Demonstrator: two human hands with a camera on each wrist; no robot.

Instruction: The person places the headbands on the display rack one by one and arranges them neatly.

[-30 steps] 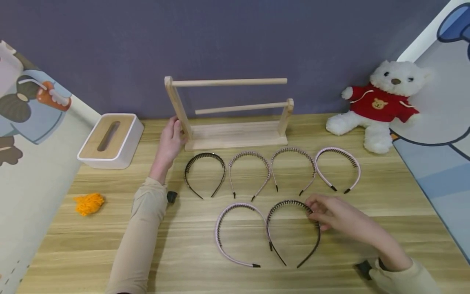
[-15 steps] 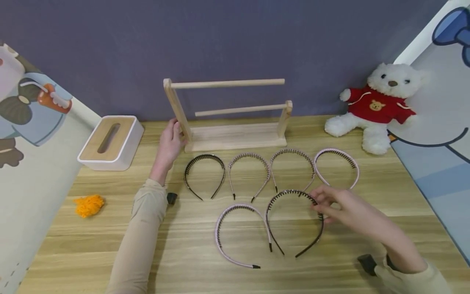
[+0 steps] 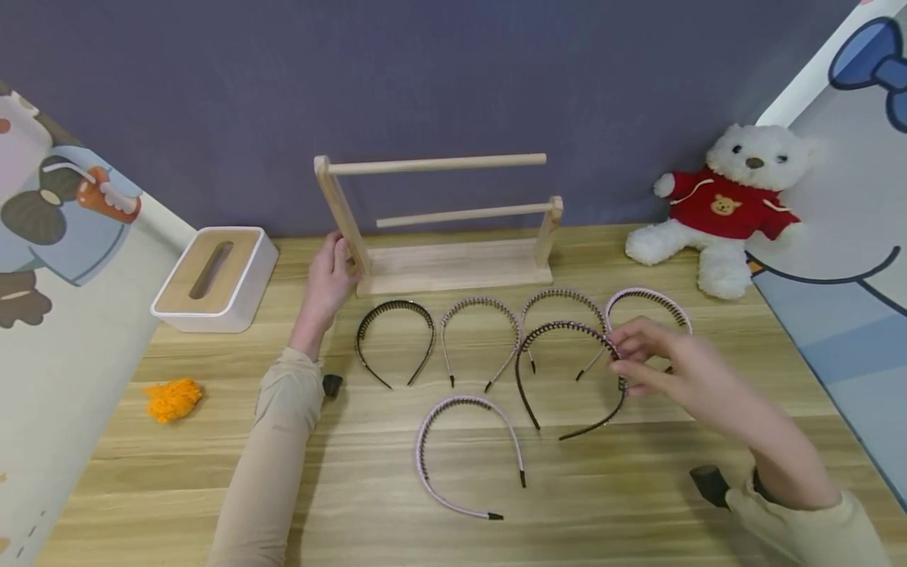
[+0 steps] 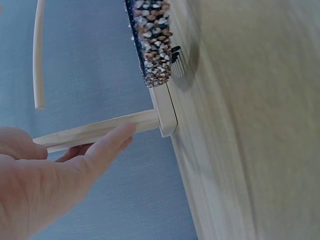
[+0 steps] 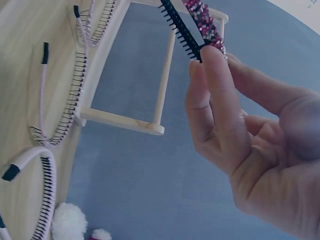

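Left hand (image 3: pixel 330 272) holds the wooden rack (image 3: pixel 457 266); right hand (image 3: pixel 673 366) pinches the rhinestone headband (image 5: pixel 205 21) one-sidedly, which may let it swivel.

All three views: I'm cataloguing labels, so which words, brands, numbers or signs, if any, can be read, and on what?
None can be read in any view.
The red sweater carries a bear-face patch, a picture only; the held headband, wooden rack and tissue box show no lettering.

Free rod ends (image 3: pixel 538 160) beyond headbands (image 3: pixel 482 301)
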